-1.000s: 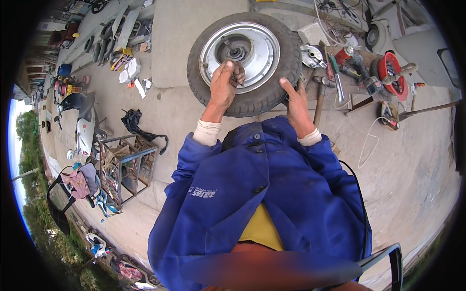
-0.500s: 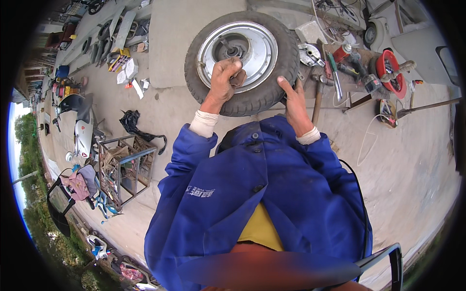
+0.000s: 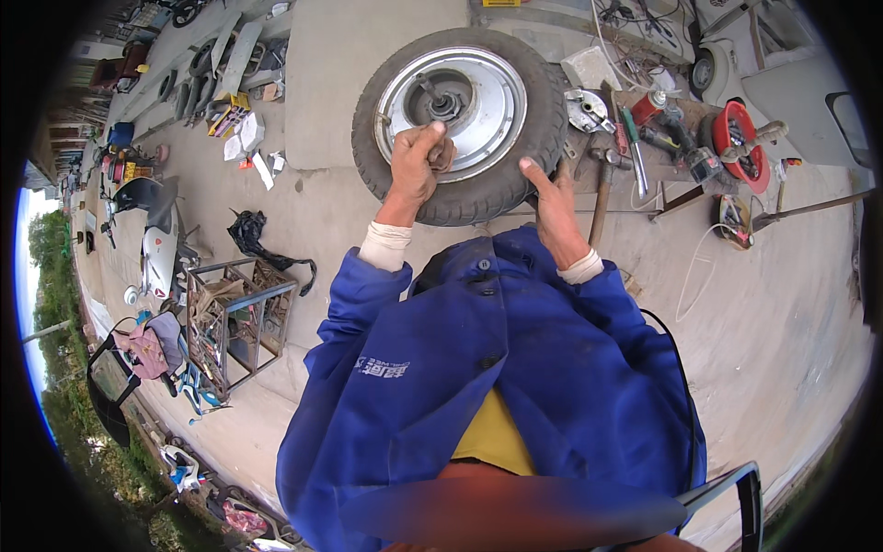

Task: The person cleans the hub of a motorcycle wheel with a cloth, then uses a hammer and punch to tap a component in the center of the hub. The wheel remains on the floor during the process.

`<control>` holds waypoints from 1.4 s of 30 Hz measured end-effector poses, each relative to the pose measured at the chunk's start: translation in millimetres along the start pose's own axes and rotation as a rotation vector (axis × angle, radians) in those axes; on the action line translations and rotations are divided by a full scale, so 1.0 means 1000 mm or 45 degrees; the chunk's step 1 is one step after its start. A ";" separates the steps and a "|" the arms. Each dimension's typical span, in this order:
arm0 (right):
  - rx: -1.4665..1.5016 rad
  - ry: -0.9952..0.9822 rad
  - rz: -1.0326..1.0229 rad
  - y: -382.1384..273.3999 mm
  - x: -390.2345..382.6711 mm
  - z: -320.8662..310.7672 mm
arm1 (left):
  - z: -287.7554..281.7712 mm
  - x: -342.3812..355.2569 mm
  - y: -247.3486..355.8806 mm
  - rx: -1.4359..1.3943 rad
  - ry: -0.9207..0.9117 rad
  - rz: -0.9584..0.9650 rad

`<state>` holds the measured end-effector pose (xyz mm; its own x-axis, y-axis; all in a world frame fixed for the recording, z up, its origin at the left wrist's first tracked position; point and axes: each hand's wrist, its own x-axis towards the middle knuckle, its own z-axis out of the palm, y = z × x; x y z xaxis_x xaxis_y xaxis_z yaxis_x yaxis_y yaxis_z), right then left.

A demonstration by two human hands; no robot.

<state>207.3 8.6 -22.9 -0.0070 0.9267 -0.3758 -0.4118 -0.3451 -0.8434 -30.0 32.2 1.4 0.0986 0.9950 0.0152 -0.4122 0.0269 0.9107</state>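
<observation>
1. Wheel (image 3: pixel 492 124), one: set directly before the person, its silver face turned upward; what bore it could not be told. Black treaded tyre (image 3: pixel 543 101) fitted round the rim.
2. Axle shaft (image 3: pixel 429 89), one: projecting from the recessed hub, a nut (image 3: pixel 447 108) near its base.
3. Left hand (image 3: pixel 417 167): fingers curled into a loose, nearly closed fist, thumb uppermost, over the near left part of the wheel; whether anything lay within the fingers could not be told.
4. Right hand (image 3: pixel 557 210): thumb and fingers parted about the tyre's near right edge, thumb on the sidewall, fingers partly hidden; tyre held between them.
5. Garment: blue jacket (image 3: pixel 405 340), buttoned above, off-white cuffs at both wrists.
6. Hammer (image 3: pixel 602 198), wooden handle: lay just beside the right hand.
7. Round metal part (image 3: pixel 587 109), silver: near the tyre's right side.
8. Green-handled tool (image 3: pixel 636 138) and red can (image 3: pixel 649 106): lay farther right.
9. Red basin (image 3: pixel 760 164), loose items inside: beyond the can.
10. Metal frame (image 3: pixel 241 299), crowded with oddments: stood on the floor, well to the left.
11. Black plastic sheet or bag (image 3: pixel 253 237), crumpled: lay near the frame.
12. White scooter (image 3: pixel 160 253): stood farther left.
</observation>
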 end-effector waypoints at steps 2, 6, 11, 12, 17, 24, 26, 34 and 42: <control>0.006 -0.037 -0.044 0.014 -0.008 0.001 | -0.003 -0.005 0.005 0.069 0.126 0.065; 0.016 -0.111 0.107 -0.004 -0.011 0.000 | 0.022 -0.015 -0.010 0.395 0.662 0.341; 0.020 -0.101 0.010 -0.018 0.018 -0.008 | 0.031 -0.006 -0.001 0.201 0.708 0.228; 0.023 -0.139 -0.043 -0.013 0.023 -0.011 | 0.025 -0.003 0.005 0.083 0.664 0.139; 0.006 -0.110 -0.080 -0.013 0.019 -0.005 | -0.019 0.000 0.012 -0.021 0.011 -0.052; 0.012 -0.061 -0.059 -0.020 0.021 -0.010 | 0.033 -0.011 -0.012 0.545 0.821 0.529; 0.023 -0.104 -0.040 -0.028 0.024 -0.008 | 0.035 -0.013 -0.011 0.323 0.819 0.396; -0.001 -0.109 -0.081 -0.017 0.038 -0.012 | -0.018 -0.002 0.013 -0.024 0.085 -0.028; 0.011 -0.117 -0.071 -0.025 0.030 -0.006 | 0.028 -0.015 -0.015 0.312 0.806 0.412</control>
<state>222.6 43.8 -15.1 -0.0669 0.9543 -0.2914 -0.4214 -0.2917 -0.8587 -0.2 14.5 -1.0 -0.5633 0.8168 0.1248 -0.1117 -0.2249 0.9680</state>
